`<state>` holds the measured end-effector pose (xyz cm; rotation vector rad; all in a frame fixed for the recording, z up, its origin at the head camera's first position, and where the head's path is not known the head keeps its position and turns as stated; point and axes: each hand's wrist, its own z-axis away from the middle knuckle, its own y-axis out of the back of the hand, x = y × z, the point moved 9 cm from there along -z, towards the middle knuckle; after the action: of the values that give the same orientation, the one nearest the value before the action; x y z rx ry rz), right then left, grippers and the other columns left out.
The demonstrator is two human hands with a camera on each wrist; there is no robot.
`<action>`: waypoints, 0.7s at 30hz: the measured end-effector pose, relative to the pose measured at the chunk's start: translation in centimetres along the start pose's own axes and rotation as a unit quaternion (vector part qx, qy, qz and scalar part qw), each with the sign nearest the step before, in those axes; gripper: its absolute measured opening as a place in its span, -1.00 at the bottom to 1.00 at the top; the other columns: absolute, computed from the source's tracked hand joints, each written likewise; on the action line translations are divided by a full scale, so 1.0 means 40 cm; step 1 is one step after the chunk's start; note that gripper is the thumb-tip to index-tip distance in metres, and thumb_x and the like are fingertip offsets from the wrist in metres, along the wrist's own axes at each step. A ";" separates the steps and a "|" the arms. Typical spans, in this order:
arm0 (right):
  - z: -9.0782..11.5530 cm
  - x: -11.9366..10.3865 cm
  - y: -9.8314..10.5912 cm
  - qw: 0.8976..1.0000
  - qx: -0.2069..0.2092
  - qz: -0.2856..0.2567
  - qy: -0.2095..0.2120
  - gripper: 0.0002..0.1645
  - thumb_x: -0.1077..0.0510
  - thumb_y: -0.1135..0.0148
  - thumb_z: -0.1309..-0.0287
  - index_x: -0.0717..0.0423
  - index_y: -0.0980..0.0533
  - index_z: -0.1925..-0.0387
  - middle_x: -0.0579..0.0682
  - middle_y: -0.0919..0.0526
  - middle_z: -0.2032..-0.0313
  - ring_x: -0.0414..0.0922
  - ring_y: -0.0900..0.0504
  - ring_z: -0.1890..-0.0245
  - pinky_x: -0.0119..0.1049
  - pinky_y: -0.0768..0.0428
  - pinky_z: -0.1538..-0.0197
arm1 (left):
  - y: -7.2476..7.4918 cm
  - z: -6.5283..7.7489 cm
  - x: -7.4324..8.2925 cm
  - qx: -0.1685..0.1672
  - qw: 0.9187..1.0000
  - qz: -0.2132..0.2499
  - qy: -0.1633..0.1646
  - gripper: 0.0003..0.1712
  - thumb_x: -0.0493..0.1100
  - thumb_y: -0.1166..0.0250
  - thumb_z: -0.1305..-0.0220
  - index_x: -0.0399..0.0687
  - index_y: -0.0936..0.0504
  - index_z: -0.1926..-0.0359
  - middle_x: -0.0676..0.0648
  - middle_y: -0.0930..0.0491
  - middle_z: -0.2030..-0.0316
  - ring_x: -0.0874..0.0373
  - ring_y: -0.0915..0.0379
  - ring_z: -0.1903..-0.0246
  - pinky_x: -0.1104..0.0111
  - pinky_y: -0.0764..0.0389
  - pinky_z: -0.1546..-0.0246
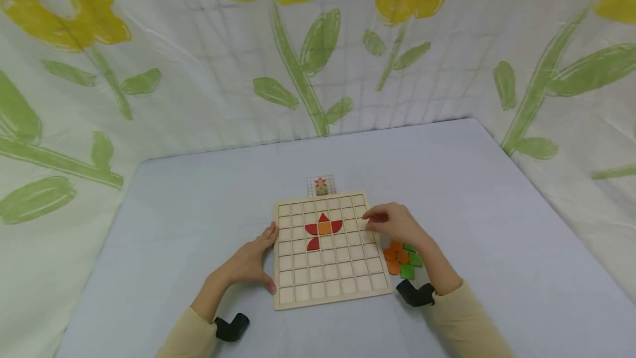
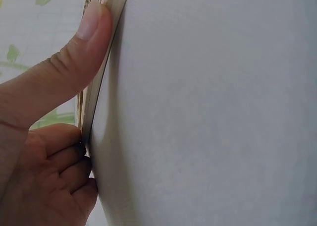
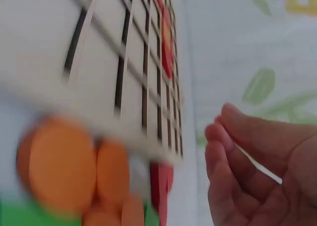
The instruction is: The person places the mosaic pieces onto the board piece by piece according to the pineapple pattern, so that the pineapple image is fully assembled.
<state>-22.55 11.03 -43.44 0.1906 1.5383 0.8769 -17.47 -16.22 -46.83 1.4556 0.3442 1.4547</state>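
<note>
A wooden grid board (image 1: 345, 269) lies on the table. My left hand (image 1: 252, 258) rests along its left edge, fingers and thumb spread apart; the thumb (image 2: 89, 35) is on the rim in the left wrist view. On the board, an orange square (image 1: 324, 228) has a red triangle (image 1: 323, 217) above it and red curved pieces at its left (image 1: 311, 229) and right (image 1: 337, 226). Another red curved piece (image 1: 313, 244) lies lower left. My right hand (image 1: 395, 222) hovers over the board's right edge, thumb near bent fingers, nothing visible between them.
Orange rounded pieces (image 1: 393, 266) and green squares (image 1: 407, 272) lie to the right of the board, below my right hand. A red piece (image 3: 161, 186) is beside them in the right wrist view. A small gridded card (image 1: 321, 185) with a coloured figure touches the board's far edge.
</note>
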 end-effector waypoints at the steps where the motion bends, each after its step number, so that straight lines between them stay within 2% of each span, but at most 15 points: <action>1: 0.011 0.011 0.011 1.000 -0.013 -0.001 0.005 -0.79 0.31 -0.28 -0.17 0.30 -0.65 0.15 -0.01 -0.69 0.31 -0.11 -0.61 0.30 -0.27 -0.60 0.20 | 0.000 0.001 -0.002 0.000 1.000 -0.001 0.001 0.49 -0.07 -0.72 0.51 -0.49 -0.05 -0.42 -0.36 0.07 -0.45 -0.28 0.09 -0.42 -0.14 -0.11 -0.33; 5: 0.051 0.042 0.027 0.998 -0.064 0.008 0.014 -0.78 0.38 -0.30 -0.07 0.29 -0.65 0.19 -0.01 -0.71 0.29 -0.12 -0.59 0.32 -0.30 -0.59 0.22 | 0.002 0.005 -0.002 -0.002 1.000 0.001 -0.002 0.48 -0.05 -0.72 0.49 -0.48 -0.05 -0.42 -0.36 0.07 -0.45 -0.29 0.09 -0.42 -0.19 -0.11 -0.31; 9: 0.080 0.055 0.010 0.995 -0.096 0.011 0.012 -0.77 0.34 -0.42 0.01 0.24 -0.66 0.23 -0.06 -0.66 0.34 -0.14 -0.52 0.36 -0.34 -0.56 0.30 | 0.005 0.007 0.000 -0.004 1.000 0.002 -0.008 0.48 -0.06 -0.71 0.49 -0.49 -0.03 -0.42 -0.38 0.08 -0.45 -0.31 0.10 -0.42 -0.22 -0.10 -0.30; 11: 0.089 0.056 0.001 0.995 -0.096 0.018 0.011 -0.77 0.34 -0.44 0.04 0.22 -0.67 0.25 -0.09 -0.62 0.37 -0.15 -0.48 0.37 -0.35 -0.54 0.31 | 0.005 0.007 0.000 -0.005 1.000 0.003 -0.010 0.49 -0.06 -0.71 0.49 -0.50 -0.03 -0.42 -0.39 0.09 -0.45 -0.31 0.11 -0.42 -0.22 -0.09 -0.30; 18: 0.105 0.032 -0.012 0.993 -0.063 0.085 0.059 -0.80 0.38 -0.41 0.05 0.22 -0.66 0.30 -0.12 -0.64 0.34 -0.17 -0.47 0.34 -0.31 -0.54 0.28 | -0.001 0.005 0.004 -0.012 1.000 0.013 -0.016 0.51 -0.07 -0.72 0.49 -0.52 0.01 -0.42 -0.42 0.12 -0.45 -0.34 0.15 -0.42 -0.19 -0.07 -0.32; 21: 0.107 0.035 -0.014 0.993 -0.064 0.090 0.046 -0.80 0.37 -0.41 0.05 0.21 -0.66 0.29 -0.10 -0.65 0.31 -0.15 -0.48 0.31 -0.28 -0.55 0.24 | -0.003 0.005 0.005 -0.013 1.000 0.011 -0.017 0.52 -0.05 -0.72 0.49 -0.52 0.02 -0.42 -0.42 0.13 -0.45 -0.34 0.16 -0.42 -0.19 -0.06 -0.32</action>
<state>-18.73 13.25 -44.52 0.1997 1.5601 1.1370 -17.21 -16.09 -46.75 1.4649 0.2872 1.4462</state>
